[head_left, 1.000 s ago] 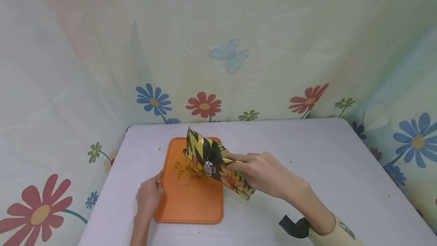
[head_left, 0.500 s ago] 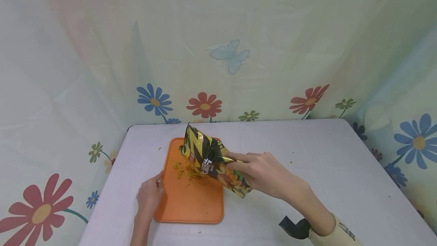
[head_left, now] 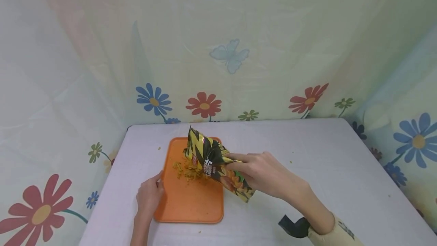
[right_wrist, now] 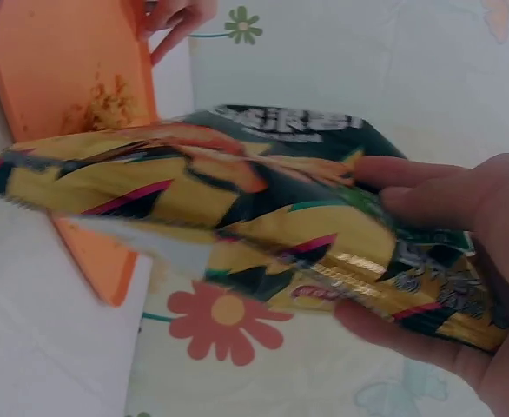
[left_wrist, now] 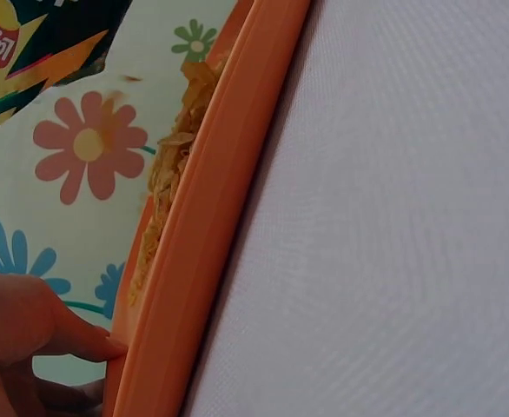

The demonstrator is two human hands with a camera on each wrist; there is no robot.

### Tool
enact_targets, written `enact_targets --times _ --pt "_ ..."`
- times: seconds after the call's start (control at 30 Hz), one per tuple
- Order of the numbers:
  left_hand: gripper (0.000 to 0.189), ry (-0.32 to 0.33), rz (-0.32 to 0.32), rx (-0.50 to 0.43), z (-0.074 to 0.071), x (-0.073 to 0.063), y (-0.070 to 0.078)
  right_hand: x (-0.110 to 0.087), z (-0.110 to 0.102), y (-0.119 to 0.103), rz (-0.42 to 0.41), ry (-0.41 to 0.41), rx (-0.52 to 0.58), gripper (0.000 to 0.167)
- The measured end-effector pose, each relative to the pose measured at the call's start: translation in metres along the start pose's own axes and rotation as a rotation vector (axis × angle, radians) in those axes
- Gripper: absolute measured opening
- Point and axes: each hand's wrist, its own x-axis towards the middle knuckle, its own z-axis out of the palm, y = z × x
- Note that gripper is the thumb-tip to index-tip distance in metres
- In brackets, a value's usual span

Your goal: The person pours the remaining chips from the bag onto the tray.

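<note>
My right hand (head_left: 263,172) grips a black-and-yellow Lay's chip bag (head_left: 213,162) by its side, thumb on one face and fingers on the other in the right wrist view. The bag is tilted, its upper left end over an orange tray (head_left: 191,208). Broken potato chips (head_left: 186,172) lie heaped on the tray under the bag, which hides part of them. In the left wrist view a blurred crumb or two hang in the air below the bag (left_wrist: 46,52). At the tray's left edge, my left hand (head_left: 149,195) pinches the rim.
The tray lies on a white-covered table (head_left: 290,140), with a few crumbs scattered around it. A dark strap (head_left: 295,227) hangs by the right sleeve (head_left: 334,232). A flowered curtain (head_left: 273,49) stands behind the table and along both sides.
The bag swung slightly up and left, then back right and down, in the right hand. The chip heap under it looks slightly larger. The left hand and tray stayed put.
</note>
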Motion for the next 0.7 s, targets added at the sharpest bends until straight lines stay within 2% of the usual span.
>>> enact_targets --times 0.33,0.7 --pt "0.043 0.007 -0.007 0.005 -0.0013 -0.001 0.0004 -0.0032 -0.0006 0.0008 -0.005 0.034 -0.005 0.026" --pt "0.043 0.005 -0.002 0.006 0.0003 -0.0003 -0.0009 -0.0052 -0.0008 0.0003 0.006 0.017 0.014 0.025"
